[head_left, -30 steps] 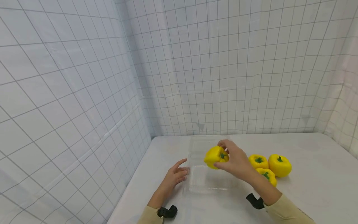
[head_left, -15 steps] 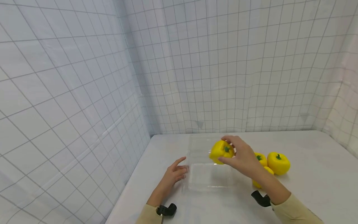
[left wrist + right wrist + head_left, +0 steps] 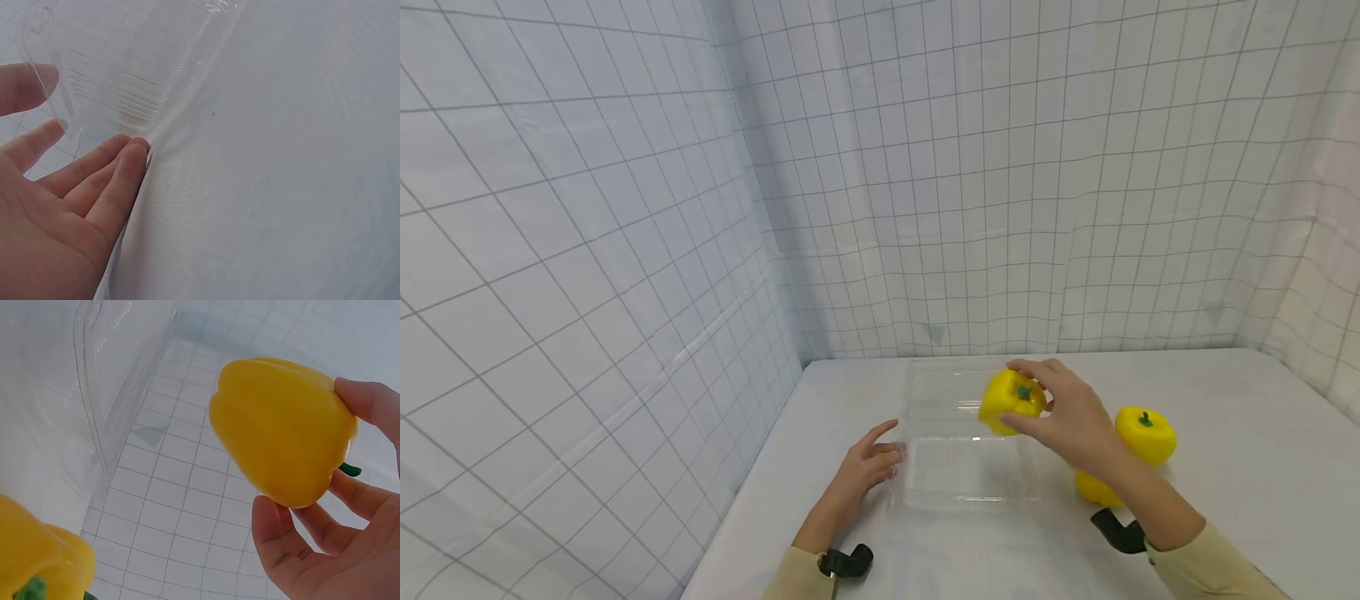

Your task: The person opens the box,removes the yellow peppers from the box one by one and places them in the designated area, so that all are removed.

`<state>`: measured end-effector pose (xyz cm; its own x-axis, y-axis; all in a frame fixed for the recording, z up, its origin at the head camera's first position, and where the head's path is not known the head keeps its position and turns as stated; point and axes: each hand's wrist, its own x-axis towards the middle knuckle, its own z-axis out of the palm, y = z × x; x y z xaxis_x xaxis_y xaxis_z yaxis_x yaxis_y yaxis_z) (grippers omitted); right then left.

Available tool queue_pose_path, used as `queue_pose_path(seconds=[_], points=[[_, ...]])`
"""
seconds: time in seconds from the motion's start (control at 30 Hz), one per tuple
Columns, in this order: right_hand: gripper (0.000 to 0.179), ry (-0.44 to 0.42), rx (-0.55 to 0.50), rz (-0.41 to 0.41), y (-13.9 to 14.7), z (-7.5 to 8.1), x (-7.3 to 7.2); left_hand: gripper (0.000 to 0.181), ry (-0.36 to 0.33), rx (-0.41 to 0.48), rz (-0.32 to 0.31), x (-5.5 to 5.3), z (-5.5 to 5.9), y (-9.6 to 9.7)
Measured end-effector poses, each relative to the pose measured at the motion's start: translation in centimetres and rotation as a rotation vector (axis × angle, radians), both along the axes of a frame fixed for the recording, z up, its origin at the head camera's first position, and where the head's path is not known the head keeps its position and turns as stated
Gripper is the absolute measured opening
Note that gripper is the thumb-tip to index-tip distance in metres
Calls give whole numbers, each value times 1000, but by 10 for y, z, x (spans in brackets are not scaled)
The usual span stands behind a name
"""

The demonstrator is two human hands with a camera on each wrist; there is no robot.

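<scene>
Raised over the right part of the clear plastic container (image 3: 962, 471), a yellow bell pepper (image 3: 1004, 402) with a green stem is gripped by my right hand (image 3: 1075, 425). The right wrist view shows the thumb and fingertips around the stem end of this pepper (image 3: 281, 431). My left hand (image 3: 861, 471) lies at the container's left side, its fingers fairly straight. In the left wrist view, the fingertips (image 3: 132, 159) are right at the clear plastic wall (image 3: 119, 94). The container has its lid (image 3: 936, 387) folded back behind it.
On the white table (image 3: 1247, 467) to the right stand more yellow bell peppers, one behind (image 3: 1145, 433) and one nearer (image 3: 1096, 490), partly hidden by my right forearm. White gridded cloth (image 3: 970, 208) hangs around the table.
My right hand has moved rightward and slightly up with the yellow bell pepper, from over the container's middle to its right side. The left hand has stayed in place.
</scene>
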<state>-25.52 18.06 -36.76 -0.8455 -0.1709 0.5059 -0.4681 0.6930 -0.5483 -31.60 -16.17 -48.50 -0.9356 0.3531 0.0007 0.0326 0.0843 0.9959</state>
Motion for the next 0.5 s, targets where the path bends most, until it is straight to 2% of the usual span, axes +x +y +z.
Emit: queue_pose_path(seconds=[0.5], points=[[67, -6, 41, -26, 21, 4, 11, 60, 2, -3, 0, -2, -2, 0]])
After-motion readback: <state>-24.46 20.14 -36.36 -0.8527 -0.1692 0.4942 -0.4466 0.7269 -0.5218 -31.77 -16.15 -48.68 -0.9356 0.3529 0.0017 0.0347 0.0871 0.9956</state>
